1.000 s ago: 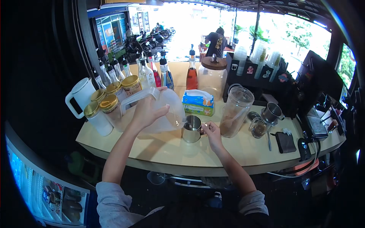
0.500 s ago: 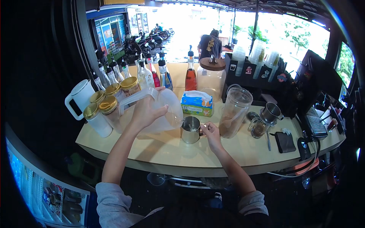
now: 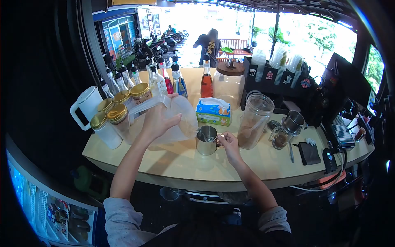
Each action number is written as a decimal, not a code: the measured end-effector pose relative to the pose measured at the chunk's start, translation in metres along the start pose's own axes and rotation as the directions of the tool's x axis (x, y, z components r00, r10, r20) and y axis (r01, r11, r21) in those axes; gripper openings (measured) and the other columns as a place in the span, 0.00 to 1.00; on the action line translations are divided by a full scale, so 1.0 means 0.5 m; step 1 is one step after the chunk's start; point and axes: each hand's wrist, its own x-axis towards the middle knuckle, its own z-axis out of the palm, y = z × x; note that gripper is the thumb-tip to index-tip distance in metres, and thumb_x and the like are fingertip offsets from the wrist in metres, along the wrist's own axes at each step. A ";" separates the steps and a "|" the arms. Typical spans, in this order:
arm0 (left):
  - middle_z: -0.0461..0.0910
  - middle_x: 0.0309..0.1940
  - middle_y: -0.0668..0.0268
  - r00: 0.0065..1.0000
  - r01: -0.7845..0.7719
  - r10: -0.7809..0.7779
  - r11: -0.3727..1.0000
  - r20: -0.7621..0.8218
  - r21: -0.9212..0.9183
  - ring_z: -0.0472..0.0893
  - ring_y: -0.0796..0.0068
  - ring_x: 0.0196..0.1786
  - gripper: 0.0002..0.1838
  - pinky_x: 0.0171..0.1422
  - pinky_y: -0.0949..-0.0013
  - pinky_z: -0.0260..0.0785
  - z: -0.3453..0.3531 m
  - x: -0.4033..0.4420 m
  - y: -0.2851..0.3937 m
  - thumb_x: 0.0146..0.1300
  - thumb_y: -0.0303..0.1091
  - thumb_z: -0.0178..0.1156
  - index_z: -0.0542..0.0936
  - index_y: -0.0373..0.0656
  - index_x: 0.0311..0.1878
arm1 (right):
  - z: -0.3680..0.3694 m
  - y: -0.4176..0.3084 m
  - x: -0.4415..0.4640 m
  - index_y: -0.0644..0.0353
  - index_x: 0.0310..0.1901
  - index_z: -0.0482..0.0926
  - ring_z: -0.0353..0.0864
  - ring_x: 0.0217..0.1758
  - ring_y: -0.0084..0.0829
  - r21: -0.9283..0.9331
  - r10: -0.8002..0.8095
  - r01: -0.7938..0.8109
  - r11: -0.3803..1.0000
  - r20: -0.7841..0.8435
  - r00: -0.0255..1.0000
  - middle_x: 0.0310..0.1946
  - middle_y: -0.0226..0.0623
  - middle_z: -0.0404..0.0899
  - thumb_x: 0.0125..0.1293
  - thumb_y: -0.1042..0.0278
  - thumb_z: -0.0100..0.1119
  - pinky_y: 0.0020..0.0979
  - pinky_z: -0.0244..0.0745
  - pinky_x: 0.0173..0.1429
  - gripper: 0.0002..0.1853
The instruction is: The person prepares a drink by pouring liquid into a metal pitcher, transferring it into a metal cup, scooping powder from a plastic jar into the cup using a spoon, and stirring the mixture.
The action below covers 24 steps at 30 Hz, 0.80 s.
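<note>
My left hand (image 3: 158, 121) is closed round the handle of a translucent plastic jug (image 3: 181, 117), which lies tilted to the right. Its mouth is at the rim of a metal milk pitcher (image 3: 206, 144), and a clear liquid runs from it into the pitcher. The pitcher stands upright on the counter (image 3: 185, 164). With closed fingers, my right hand (image 3: 228, 144) grips the pitcher's handle. Just right of that hand stands a tall clear jar (image 3: 256, 123) with brown powder and a scoop inside. A tissue pack (image 3: 213, 112) sits behind the pitcher.
Gold-lidded jars (image 3: 118, 113), a white kettle (image 3: 87, 105) and several pump bottles (image 3: 177, 80) crowd the left. At right are a metal drip filter on a glass mug (image 3: 282, 138), a dark cloth (image 3: 308, 153) and stacked cups (image 3: 277, 57). Beyond the counter stands a person (image 3: 209, 47).
The person beyond the counter has shifted left and straightened up, with a bench now showing behind. My hands, the jug and the pitcher stay almost where they were, liquid still running.
</note>
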 end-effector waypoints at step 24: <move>0.77 0.52 0.51 1.000 0.016 -0.016 1.000 -0.014 -0.009 0.75 0.53 0.57 0.34 0.62 0.59 0.65 -0.005 -0.002 0.006 0.48 0.43 0.64 0.72 0.46 0.61 | -0.009 0.011 0.004 0.58 0.31 0.71 0.79 0.31 0.17 -0.004 -0.003 0.003 1.000 0.016 1.000 0.26 0.30 0.79 0.68 0.68 0.59 0.20 0.71 0.35 0.09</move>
